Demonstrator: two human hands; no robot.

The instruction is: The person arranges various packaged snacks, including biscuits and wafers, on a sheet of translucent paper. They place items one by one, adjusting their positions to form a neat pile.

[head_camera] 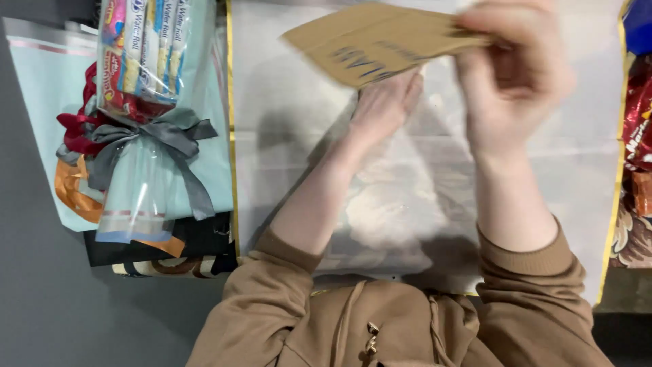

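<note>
My right hand [509, 75] is raised and blurred, gripping the right end of a flat piece of brown cardboard [370, 41] with dark printing. The cardboard hangs tilted above the work surface. My left hand [384, 102] lies flat, fingers together, pressing on a clear plastic bag [401, 204] spread over a white sheet with a gold edge [272, 102]. The cardboard partly hides the fingertips of my left hand.
At the left lies a wrapped bundle of snack packets [146, 47] in clear film tied with a grey ribbon bow [170, 136], on pale blue paper [41, 88]. Dark and patterned folded bags [176, 255] lie below it. Colourful snack packs [638, 115] line the right edge.
</note>
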